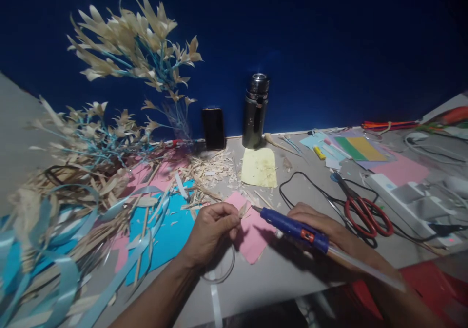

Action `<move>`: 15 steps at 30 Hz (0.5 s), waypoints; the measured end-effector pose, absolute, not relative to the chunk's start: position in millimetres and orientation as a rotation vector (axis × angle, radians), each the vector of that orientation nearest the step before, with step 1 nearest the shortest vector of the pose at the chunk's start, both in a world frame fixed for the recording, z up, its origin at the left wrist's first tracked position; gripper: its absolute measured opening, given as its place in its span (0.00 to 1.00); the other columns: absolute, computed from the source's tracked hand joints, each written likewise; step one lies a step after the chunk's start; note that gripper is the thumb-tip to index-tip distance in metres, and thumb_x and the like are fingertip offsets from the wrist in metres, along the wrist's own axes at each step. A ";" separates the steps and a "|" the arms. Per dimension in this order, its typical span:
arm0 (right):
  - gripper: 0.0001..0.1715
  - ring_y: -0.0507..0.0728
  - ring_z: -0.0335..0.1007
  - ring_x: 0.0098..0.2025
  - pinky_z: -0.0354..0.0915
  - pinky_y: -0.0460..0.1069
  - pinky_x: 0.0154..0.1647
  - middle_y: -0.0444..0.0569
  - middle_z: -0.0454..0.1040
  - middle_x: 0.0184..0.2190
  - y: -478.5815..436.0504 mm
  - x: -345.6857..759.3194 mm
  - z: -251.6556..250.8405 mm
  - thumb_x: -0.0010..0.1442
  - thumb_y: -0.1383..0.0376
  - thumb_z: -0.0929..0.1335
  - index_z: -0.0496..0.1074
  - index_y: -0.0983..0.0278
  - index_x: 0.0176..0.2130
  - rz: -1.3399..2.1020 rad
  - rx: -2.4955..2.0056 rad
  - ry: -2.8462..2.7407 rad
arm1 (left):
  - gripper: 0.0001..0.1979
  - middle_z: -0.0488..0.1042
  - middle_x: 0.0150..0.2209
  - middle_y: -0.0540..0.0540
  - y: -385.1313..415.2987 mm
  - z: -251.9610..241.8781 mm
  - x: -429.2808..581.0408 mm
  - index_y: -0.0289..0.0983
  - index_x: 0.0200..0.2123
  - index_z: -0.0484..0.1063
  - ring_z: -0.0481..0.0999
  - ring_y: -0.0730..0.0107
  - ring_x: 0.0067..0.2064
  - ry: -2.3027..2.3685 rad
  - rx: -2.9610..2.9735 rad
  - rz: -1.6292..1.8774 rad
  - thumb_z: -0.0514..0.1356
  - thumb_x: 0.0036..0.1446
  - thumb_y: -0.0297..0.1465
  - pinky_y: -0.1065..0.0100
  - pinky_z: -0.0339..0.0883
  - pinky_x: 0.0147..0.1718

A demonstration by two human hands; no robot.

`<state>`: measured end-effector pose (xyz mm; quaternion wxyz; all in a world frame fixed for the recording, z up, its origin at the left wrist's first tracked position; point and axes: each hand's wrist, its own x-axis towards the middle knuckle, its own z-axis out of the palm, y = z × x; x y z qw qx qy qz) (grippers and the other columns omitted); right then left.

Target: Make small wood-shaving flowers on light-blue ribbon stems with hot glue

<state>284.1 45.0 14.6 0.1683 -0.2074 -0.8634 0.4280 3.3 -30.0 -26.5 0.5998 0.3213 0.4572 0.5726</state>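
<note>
My left hand [215, 228] pinches a small pale dried-husk petal [243, 212] between thumb and fingertips. A thin looped wire [233, 265] hangs below that hand; whether it joins the petal is hidden. My right hand [318, 221] is wrapped round a blue glue gun [292, 225], its nozzle pointing left, close to the petal. From the gun's rear sticks out a clear glue stick [365, 265]. Whether the nozzle touches the petal I cannot tell. Beneath both hands lies a pink paper [254, 247] on the grey table [285, 294].
Husk flowers on blue stems [146, 50] stand at the left, above blue ribbon [127, 269] and husk strips. A phone [213, 129] and steel flask [255, 113] stand along the wall. Red-handled scissors [360, 218], a black cord [310, 184] and a white power strip [402, 201] lie right.
</note>
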 end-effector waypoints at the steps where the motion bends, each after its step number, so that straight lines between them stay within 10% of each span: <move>1: 0.15 0.62 0.69 0.48 0.66 0.55 0.50 0.57 0.73 0.46 45.9 287.5 13.3 0.72 0.61 0.61 0.71 0.62 0.53 1.116 -0.632 -2.501 | 0.14 0.71 0.15 0.51 -29.9 -26.0 3.6 0.34 0.26 0.77 0.67 0.75 0.20 1.042 0.722 1.322 0.74 0.48 0.37 0.71 0.59 0.24; 7: 0.20 0.67 0.67 0.48 0.64 0.62 0.50 0.58 0.73 0.46 61.8 312.9 -17.6 0.63 0.68 0.66 0.73 0.63 0.54 0.307 -1.087 -2.639 | 0.16 0.69 0.14 0.52 -30.1 -20.8 8.0 0.34 0.25 0.75 0.65 0.76 0.18 0.934 0.597 1.284 0.75 0.47 0.39 0.71 0.60 0.23; 15: 0.24 0.69 0.68 0.54 0.64 0.64 0.54 0.59 0.72 0.54 55.4 310.8 -4.9 0.58 0.68 0.68 0.74 0.62 0.55 0.337 -1.212 -2.531 | 0.18 0.66 0.15 0.52 -30.0 -20.4 11.4 0.33 0.24 0.74 0.62 0.79 0.19 0.854 0.518 1.245 0.76 0.46 0.39 0.74 0.55 0.21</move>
